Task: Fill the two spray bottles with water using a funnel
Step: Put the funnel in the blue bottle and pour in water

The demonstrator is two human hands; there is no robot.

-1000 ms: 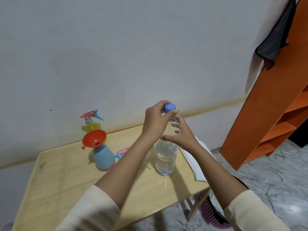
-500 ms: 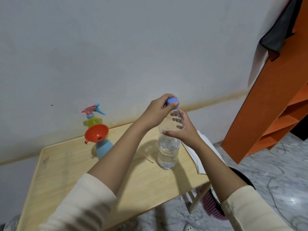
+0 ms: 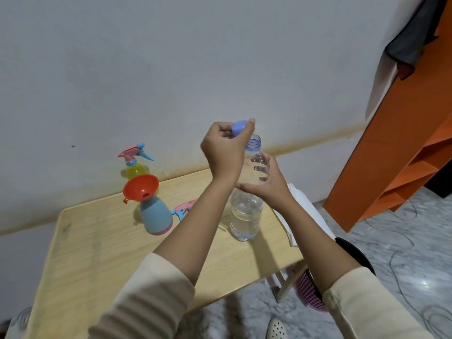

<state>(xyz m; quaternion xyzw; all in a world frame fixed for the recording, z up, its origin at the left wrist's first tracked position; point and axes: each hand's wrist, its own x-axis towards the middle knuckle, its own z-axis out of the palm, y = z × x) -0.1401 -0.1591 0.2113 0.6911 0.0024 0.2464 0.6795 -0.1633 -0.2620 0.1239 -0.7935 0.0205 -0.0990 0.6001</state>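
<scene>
At frame centre our left hand [image 3: 223,152] pinches the blue cap [image 3: 239,127] in its fingers; our right hand [image 3: 270,189] fingers wrap the water bottle [image 3: 245,214].

funnel [image 3: 140,189] in near sprayer [image 3: 156,216] | far sprayer [image 3: 135,167] behind | water bottle [image 3: 245,216] right

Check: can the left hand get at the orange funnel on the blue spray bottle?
Probably yes for reach: nothing stands between the left hand and the orange funnel seated in the blue spray bottle. But its grip holds the blue cap, which it would need to set down first.
</scene>
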